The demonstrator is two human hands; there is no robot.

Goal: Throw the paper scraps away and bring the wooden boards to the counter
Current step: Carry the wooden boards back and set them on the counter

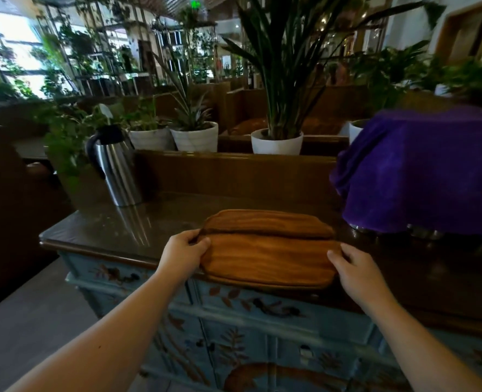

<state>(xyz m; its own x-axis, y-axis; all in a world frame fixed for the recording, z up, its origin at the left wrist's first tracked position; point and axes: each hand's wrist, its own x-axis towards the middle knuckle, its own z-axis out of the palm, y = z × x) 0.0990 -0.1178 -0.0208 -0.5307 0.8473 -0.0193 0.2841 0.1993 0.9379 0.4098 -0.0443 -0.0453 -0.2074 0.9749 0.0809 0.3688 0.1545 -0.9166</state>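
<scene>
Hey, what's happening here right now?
A person is holding a stack of wooden boards at the near edge of a dark counter, left hand gripping one end and right hand the other. The stack juts past the counter's front edge. A steel thermos jug stands at the left, a purple cloth at the right.

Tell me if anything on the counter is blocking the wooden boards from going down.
Nothing visible does. The wooden boards, held by the left hand and right hand, sit over bare counter; the steel jug stands far left, the purple cloth right.
</scene>
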